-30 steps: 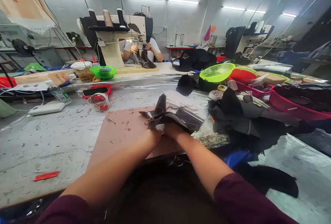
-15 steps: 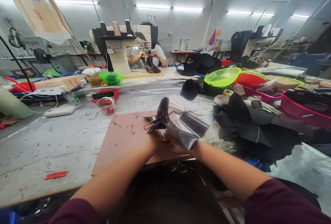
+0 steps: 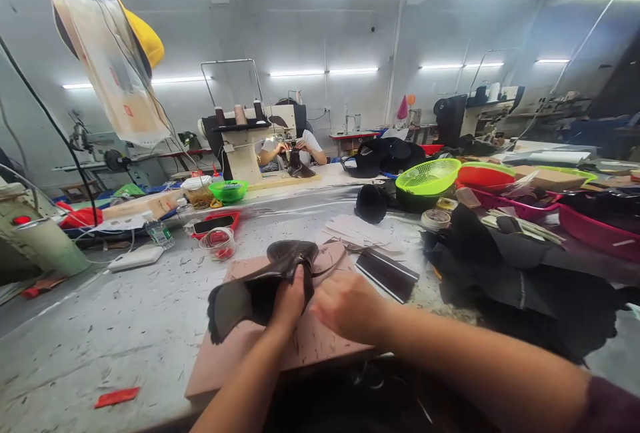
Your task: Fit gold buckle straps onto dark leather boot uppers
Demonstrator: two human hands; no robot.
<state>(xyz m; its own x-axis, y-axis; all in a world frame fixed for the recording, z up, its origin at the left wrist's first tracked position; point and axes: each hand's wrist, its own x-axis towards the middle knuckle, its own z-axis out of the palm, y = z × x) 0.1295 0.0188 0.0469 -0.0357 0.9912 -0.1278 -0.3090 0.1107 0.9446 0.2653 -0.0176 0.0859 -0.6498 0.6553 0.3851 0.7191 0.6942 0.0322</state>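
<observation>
My left hand grips a dark brown leather shoe upper, thumb on top near a small buckle. The upper's wide, open end with a grey-green lining and wavy edge points left toward me. A thin strap curves out from the buckle side toward the right. Just right of the upper is my right hand, its fingers curled closed; whatever they may hold is hidden. Beneath both hands lies a pinkish board. Dark strips with white edges rest to the right of the board.
Black cut pieces are heaped at right, near pink baskets. A clear tub and red tray stand at left, with a red scrap nearer. Across the table, a person works at a sewing machine.
The shoe upper has turned so its wide end now points left, held by my left hand alone. My right hand has come off to its right side. The view has tilted up.
</observation>
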